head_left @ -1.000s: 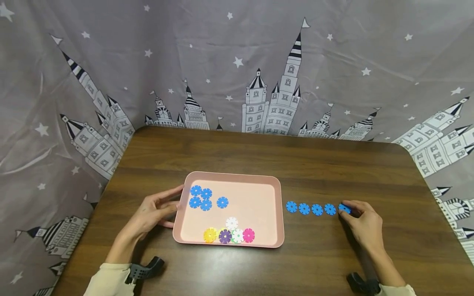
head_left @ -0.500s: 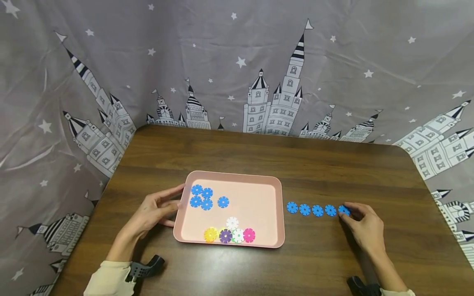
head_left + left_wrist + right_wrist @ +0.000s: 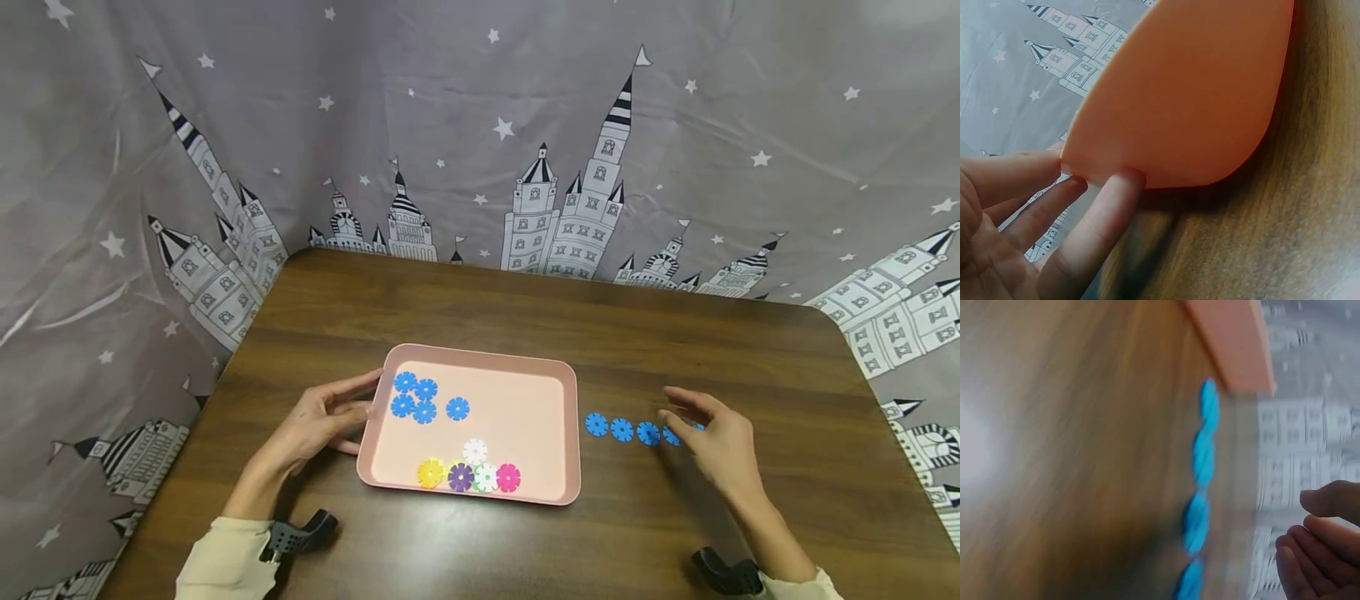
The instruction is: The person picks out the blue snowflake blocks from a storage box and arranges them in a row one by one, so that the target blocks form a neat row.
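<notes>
Row of notched blue discs (image 3: 648, 433) on the wood-grain worktop (image 3: 480, 312), just beside the smooth pink tray (image 3: 517, 400); building it seems the step in hand.
Right hand (image 3: 720, 442) hangs over it empty, thumb and fingers slightly parted; left hand (image 3: 311, 425) touches the tray's wall with extended fingers. Adding one of the tray's blue pieces (image 3: 457, 408) would likely call for a light pinch on its thin rim.

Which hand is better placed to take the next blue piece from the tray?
Probably the right hand: it looks empty and hovers over the blue row, while the left hand touches the left edge of the tray, apparently steadying it.
</notes>
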The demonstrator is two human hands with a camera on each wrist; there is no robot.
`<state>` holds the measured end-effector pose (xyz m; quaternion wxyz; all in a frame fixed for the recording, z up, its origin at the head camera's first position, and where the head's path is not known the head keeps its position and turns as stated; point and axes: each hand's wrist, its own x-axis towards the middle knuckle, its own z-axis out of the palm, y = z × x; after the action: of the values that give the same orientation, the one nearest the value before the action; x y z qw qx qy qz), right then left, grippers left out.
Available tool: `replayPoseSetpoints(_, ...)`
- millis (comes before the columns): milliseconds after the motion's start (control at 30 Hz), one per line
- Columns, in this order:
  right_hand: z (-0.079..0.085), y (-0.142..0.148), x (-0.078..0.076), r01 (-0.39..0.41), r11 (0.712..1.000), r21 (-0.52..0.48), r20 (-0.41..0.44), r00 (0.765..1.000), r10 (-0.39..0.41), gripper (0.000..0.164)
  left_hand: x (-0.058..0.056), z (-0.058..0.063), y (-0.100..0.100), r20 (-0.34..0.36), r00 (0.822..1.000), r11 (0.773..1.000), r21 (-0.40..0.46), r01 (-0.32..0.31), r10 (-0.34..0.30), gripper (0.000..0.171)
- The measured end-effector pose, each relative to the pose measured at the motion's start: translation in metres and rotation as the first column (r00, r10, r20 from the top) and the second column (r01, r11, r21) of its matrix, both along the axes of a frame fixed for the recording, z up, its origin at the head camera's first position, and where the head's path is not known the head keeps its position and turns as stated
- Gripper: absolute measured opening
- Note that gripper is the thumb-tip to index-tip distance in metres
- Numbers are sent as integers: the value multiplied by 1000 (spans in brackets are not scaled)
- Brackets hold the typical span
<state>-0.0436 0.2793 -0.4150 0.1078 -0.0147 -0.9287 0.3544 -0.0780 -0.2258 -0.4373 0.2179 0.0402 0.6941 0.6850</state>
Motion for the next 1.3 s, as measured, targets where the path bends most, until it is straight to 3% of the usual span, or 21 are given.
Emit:
replayPoseSetpoints(167,6,-32,-17,-136,985,-110,34,989,141,34,1,-1,0,2,1000,1000,-11,-1,1,62)
replayPoseSetpoints(367,13,-71,-29,-224,954,-201,104,963,249,38,1,-2,-1,0,1000,1000,-18,-6,6,62)
replayPoseSetpoints(733,14,-127,-42,-335,926,-173,109,928,356,35,0,0,-2,0,1000,999,-42,-10,10,61)
replayPoseSetpoints(1133,5,-166,-49,-480,839,-258,111,848,519,37,-1,0,-1,13,1000,999,-35,-18,18,61)
replayPoseSetpoints(1300,1,-182,-48,-494,838,-233,155,832,533,38,0,0,-1,15,1000,1000,-27,-16,16,62)
